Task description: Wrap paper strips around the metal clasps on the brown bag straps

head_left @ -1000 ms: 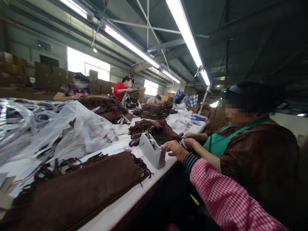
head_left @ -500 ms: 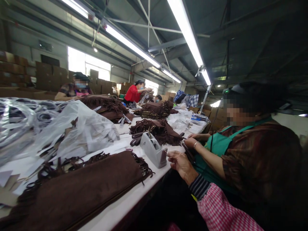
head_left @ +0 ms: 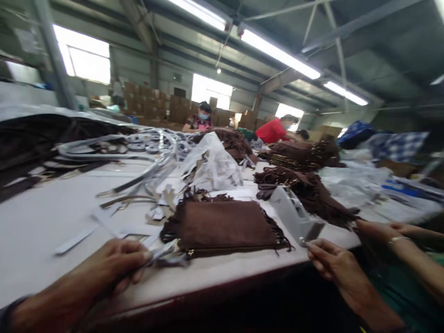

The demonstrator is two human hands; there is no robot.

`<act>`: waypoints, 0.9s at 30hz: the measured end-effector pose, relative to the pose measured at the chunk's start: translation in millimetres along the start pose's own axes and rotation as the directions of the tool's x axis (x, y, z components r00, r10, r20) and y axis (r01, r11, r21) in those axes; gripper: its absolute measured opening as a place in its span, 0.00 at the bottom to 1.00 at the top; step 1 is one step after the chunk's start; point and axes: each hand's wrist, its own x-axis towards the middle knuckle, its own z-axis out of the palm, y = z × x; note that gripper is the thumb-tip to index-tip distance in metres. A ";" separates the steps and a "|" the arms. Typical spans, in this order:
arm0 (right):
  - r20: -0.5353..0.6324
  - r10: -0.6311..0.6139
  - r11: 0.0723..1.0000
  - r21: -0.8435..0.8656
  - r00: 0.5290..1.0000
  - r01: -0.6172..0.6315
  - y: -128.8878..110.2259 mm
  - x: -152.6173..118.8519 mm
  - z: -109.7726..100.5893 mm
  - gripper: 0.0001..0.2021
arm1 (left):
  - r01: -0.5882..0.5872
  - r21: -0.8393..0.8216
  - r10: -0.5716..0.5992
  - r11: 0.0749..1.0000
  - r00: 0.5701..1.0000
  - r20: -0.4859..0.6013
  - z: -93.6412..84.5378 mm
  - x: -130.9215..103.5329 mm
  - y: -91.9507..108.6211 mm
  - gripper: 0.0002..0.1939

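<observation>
Well, the brown fringed bag lies flat on the table, just beyond my left fingers, which pinch a blurred grey strip by its near-left corner. Right of it, my right fingers meet the tape dispenser's front edge; I can't tell whether they grip anything.

Both hands in view, well apart. Left hand comes in from lower left, pointing right; thumb and index pinched together, other fingers curled under, blurred. Left wrist roughly in line with the hand, dark cuff behind it at frame edge. Right hand comes up from lower right, angled up-left, thumb and index tips drawn together, remaining fingers bent below. Right wrist bare, lower than the fingertips.
</observation>
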 end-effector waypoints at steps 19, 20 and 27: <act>0.637 0.319 0.939 -0.113 0.702 -0.324 -28.9 -109.5 274.5 0.14 | 0.063 -0.024 -0.064 0.998 0.997 -0.048 29.6 -21.2 -15.2 0.24; 0.631 0.333 0.936 -0.130 0.701 -0.327 -29.7 -109.8 275.0 0.13 | 0.068 -0.019 -0.069 0.997 0.997 -0.046 30.0 -21.8 -13.1 0.24; 0.635 0.385 0.918 -0.192 0.670 -0.346 -40.7 -109.2 279.0 0.13 | 0.008 0.018 -0.007 1.000 0.997 -0.071 30.4 -25.2 -6.3 0.22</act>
